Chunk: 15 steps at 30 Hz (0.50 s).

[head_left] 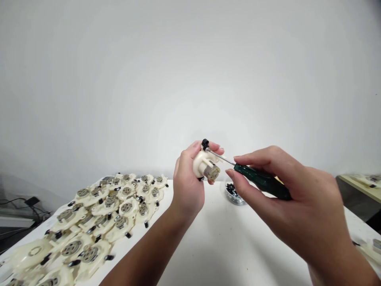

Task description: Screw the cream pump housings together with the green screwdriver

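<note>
My left hand (pixel 189 178) is wrapped round a cream plastic housing (pixel 200 163) with a small metal motor (pixel 212 172) set in it. A black fitting (pixel 205 143) sticks up from the top of this housing. My right hand (pixel 285 186) grips a screwdriver by its dark green handle (pixel 258 180). The screwdriver's thin metal shaft (pixel 222 157) slants up to the left, and its tip meets the base of the black fitting. Whether a screw sits under the tip is too small to tell.
Many similar motor housings (pixel 126 208) with black fittings cover the left side of the white table (pixel 208 246). A clear bowl (pixel 236 200) of small dark parts stands behind my right hand. More cream parts (pixel 372 180) lie at the far right. Cables (pixel 29 204) hang at the left.
</note>
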{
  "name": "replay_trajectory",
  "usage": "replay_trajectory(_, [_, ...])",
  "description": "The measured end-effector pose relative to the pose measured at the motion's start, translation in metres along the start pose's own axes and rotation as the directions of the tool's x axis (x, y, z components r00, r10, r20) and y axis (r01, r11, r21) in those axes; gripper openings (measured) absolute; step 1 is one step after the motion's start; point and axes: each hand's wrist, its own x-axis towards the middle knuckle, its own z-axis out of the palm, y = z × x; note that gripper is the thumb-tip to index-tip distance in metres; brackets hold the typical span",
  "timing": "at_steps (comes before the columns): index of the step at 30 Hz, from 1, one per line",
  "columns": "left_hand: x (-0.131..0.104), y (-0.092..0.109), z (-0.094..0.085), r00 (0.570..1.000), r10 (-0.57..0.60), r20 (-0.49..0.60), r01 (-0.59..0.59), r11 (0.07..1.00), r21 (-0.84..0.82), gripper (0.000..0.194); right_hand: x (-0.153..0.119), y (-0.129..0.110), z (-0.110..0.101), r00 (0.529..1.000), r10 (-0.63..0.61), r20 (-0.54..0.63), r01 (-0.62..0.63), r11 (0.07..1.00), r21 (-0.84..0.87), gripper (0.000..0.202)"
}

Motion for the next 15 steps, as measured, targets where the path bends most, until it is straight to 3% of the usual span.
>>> replay_trajectory(6, [-0.0039,0.0073,-0.0013,0.978,0.198,0.059,-0.205,0.963,0.177,0.017,0.0019,0.0024,-0.0042,0.998,-0.049,-0.028,0.048,0.998,-0.044,0.014])
replay_trajectory(10, [-0.0075,0.0073,0.0018,0.977,0.212,0.029,-0.214,0.958,0.192,0.013,0.0037,0.0042,-0.0031,0.998,-0.06,-0.024,0.059,0.998,-0.036,0.018])
replay_trajectory(15, [-0.0062,0.0032,0.0031,0.972,0.229,0.051,-0.234,0.966,0.113,0.022,0.0026,0.0066,-0.0019,0.994,-0.097,0.045,0.098,0.995,-0.013,0.014])
